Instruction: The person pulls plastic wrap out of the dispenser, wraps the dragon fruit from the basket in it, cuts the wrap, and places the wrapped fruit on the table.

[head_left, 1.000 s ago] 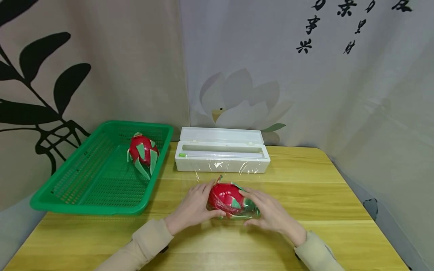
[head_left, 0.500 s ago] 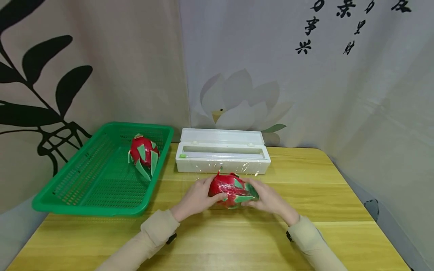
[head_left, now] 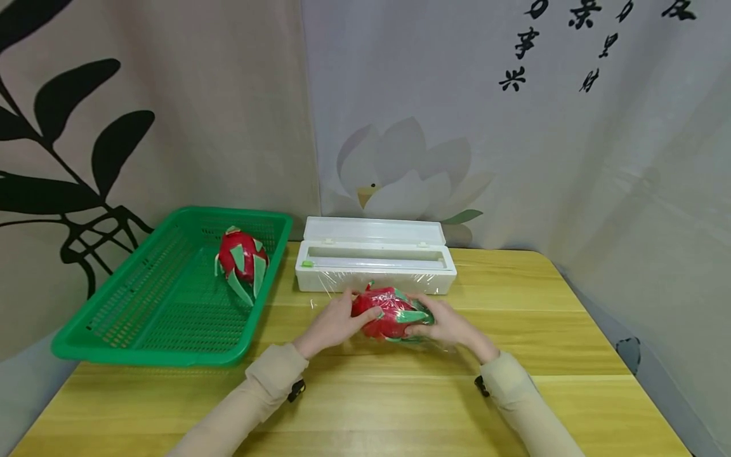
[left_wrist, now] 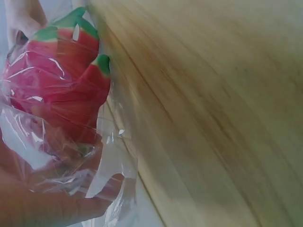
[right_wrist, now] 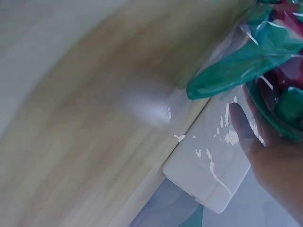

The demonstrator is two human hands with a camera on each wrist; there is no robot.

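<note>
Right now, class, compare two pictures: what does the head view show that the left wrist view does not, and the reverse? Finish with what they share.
Only the head view: the green plastic basket, the uncovered red-and-green dragon fruit inside it, the raised lid of the long white box, and black brush-style characters.

Only the left wrist view: a close look at creased clear plastic film bunched against the bare left hand.

Both: that hand, the film-covered red-and-green dragon fruit and the yellowish wooden table.

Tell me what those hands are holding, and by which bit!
A dragon fruit with clear film over it: the left hand grips its red end, the right hand its green, leafy end.
</note>
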